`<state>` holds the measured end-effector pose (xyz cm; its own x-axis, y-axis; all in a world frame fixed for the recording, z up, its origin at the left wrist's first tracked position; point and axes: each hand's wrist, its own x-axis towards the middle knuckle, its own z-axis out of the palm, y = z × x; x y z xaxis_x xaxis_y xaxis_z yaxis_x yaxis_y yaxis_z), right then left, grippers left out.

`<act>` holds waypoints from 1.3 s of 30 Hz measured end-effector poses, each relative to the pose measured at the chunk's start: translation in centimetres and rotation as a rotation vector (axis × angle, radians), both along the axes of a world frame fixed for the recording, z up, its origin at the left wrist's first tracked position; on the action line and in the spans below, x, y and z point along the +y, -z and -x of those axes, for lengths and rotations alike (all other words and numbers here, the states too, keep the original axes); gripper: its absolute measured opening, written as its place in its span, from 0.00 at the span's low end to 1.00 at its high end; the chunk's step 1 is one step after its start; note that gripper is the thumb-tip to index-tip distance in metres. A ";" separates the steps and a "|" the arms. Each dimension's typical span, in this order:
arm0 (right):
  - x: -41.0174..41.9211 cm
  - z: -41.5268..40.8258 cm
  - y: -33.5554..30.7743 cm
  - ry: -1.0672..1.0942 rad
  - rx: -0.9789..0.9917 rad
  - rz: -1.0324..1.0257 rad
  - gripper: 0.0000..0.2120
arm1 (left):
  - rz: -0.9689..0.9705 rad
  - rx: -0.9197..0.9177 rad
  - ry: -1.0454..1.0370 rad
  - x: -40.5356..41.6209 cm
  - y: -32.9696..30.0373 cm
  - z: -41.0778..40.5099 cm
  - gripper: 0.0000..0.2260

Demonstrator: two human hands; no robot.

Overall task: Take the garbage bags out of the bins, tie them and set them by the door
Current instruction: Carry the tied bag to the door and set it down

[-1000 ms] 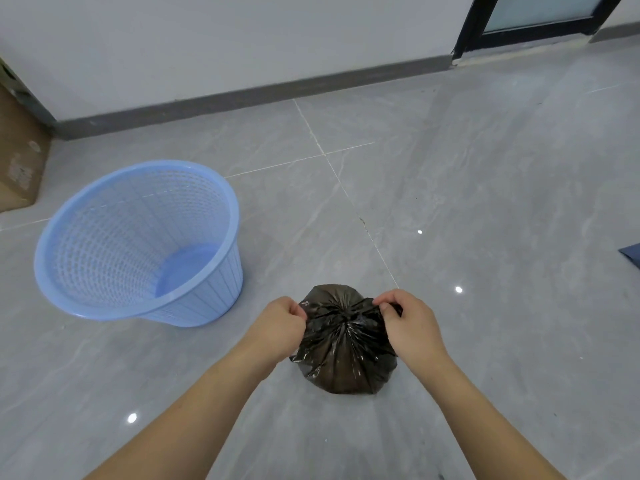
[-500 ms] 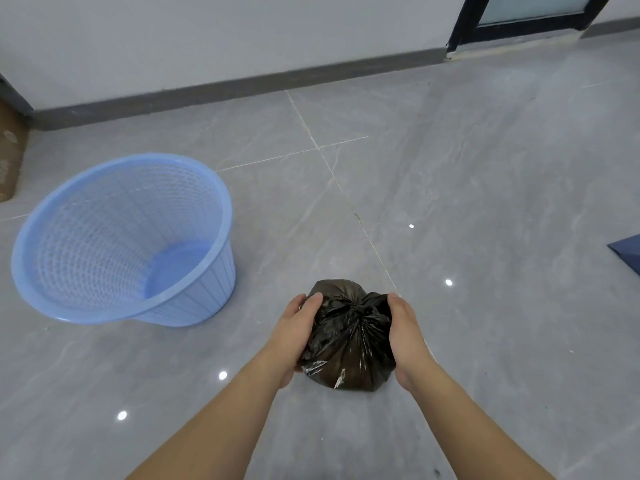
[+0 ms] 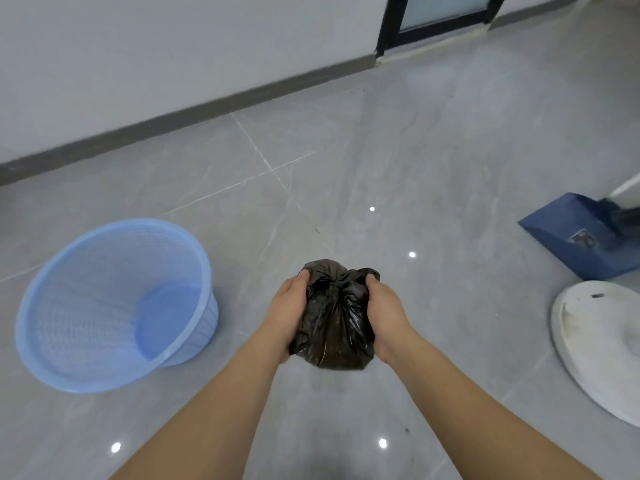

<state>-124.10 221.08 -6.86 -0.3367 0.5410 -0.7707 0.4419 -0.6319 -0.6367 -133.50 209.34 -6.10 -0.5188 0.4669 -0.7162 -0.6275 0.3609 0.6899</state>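
The left hand (image 3: pixel 289 315) and the right hand (image 3: pixel 386 318) cup a small black garbage bag (image 3: pixel 334 320) between them, palms pressed to its sides and fingers curled over its upper shoulders. The bag's mouth is gathered into a puckered twist at the top, between the fingertips, and the bundle is held above the grey tiled floor (image 3: pixel 433 161).

To the left stands the light blue mesh bin (image 3: pixel 114 303), with no liner in it. To the right lie a dark blue dustpan (image 3: pixel 575 237) and, nearer, a round white base (image 3: pixel 595 344) of some appliance. The dark door frame (image 3: pixel 388 32) sits at the far wall, well apart from the bag.

By the look of it, this bag is out of its bin and tied; carrying it to the door remains, along with any other bins.

A second ago both hands pinched the bag's top corners apart; now they clasp its sides, and the view has swung right, bringing the dustpan and white base into sight.
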 end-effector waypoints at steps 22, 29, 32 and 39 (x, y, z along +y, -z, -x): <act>-3.6 -5.0 -68.3 0.398 0.215 -0.108 0.19 | -0.056 0.168 0.392 1.5 -71.0 -1.9 0.24; -5.9 -9.6 -71.8 0.549 0.238 -0.080 0.20 | -0.101 0.072 0.557 1.1 -73.6 -6.5 0.21; -5.4 -13.2 -73.3 0.639 0.233 -0.108 0.22 | -0.124 0.060 0.642 2.5 -75.6 -10.0 0.21; -3.8 -26.2 -76.3 0.856 0.216 -0.138 0.20 | -0.169 0.075 0.885 6.9 -78.0 -22.0 0.20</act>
